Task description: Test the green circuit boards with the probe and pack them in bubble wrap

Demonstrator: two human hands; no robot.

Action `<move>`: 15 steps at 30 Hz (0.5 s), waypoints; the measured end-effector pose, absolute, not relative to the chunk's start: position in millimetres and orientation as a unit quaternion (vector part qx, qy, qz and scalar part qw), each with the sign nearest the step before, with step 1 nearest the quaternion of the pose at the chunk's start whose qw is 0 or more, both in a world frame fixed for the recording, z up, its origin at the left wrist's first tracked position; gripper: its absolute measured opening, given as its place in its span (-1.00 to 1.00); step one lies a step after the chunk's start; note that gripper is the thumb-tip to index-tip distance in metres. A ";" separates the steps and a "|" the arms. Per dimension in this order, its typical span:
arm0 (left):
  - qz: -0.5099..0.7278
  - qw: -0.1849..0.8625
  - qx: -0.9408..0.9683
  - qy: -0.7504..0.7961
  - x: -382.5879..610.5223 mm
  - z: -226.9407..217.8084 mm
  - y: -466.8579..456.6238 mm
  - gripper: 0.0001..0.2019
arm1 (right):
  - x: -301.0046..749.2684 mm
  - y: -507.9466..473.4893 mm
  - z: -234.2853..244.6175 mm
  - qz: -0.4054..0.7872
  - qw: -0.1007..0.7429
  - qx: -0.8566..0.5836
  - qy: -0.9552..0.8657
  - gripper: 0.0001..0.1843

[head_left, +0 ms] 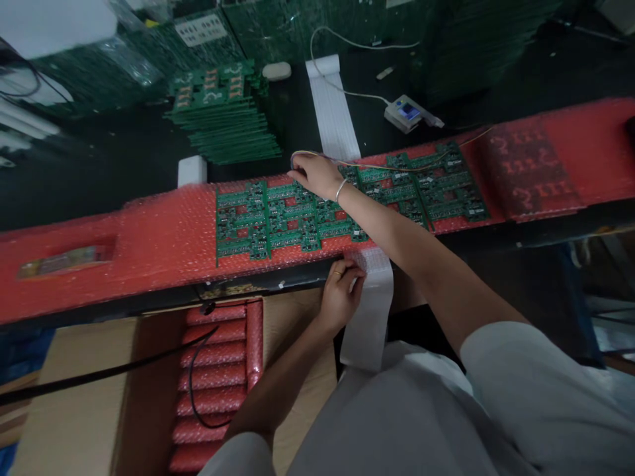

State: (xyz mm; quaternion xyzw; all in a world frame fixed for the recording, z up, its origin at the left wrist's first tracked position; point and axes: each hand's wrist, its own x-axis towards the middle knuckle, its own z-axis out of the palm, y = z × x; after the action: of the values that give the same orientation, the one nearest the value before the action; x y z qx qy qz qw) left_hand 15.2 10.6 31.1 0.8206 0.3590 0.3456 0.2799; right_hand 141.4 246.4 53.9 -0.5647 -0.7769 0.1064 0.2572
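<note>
pcbs [258, 218]: green, dark comps [258, 244], tiny white tags [429, 179], on red bubble wrap [163, 231]
l hand [342, 291]: our fingers pinching paper strip [370, 304]
r hand [317, 175]: above pcbs, grip? we can't tell

Short grey sleeves [510, 357] | bangle [340, 190] — thin, silvery | ring [338, 272] — gold-coloured

The bubble wrap [163, 231] was bright red with a fine dotted texture, and the circuit boards [278, 215] were green — speckled black and white. The stack of boards [228, 125] was green too, marked with orange. The table [129, 149] was black, the strip [367, 311] greyish white, the shirt [391, 423] grey — the ring [338, 272] gold.
</note>
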 end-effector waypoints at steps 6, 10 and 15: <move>0.329 0.277 0.805 0.409 -18.9 76.6 72.8 -0.91 | 143.7 250.9 42.8 0.093 0.356 -0.528 -0.765 -0.68; 0.282 0.252 0.801 0.465 -42.1 94.1 158.6 -0.92 | 145.4 252.6 40.3 0.095 0.408 -0.527 -0.740 -0.67; 0.191 0.228 0.833 0.466 -38.0 87.1 227.3 -0.88 | 144.1 252.0 40.4 0.097 0.419 -0.522 -0.737 -0.73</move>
State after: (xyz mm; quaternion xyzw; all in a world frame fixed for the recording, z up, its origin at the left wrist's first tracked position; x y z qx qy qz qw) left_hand -38.0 227.3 87.1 0.8335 0.4657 0.1915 0.2276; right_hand 144.1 252.0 40.4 -0.5216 -0.7368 0.0972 0.4190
